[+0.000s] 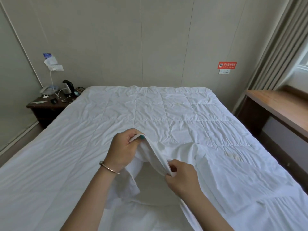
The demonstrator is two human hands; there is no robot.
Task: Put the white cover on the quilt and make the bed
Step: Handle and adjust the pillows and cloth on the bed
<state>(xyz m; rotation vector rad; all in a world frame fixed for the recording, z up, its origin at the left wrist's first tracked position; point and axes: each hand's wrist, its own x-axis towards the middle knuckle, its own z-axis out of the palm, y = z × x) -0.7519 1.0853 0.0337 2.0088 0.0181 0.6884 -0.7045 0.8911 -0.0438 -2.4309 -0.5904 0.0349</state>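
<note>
White fabric cover [155, 157] edge lifted over stitched white quilt [166, 110]; left hand [124, 150] grips it, right hand [182, 178] pinches same edge.

The quilt [166, 114] runs off the bottom edge and both lower sides. Folded white cover [156, 157] hides the fingertips of both hands. The red wall sign [227, 65] and the nightstand [48, 105] clutter are too small to read.

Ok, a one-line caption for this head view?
Both hands, left hand and right hand, pinch the white cover's edge above the quilt.
</note>
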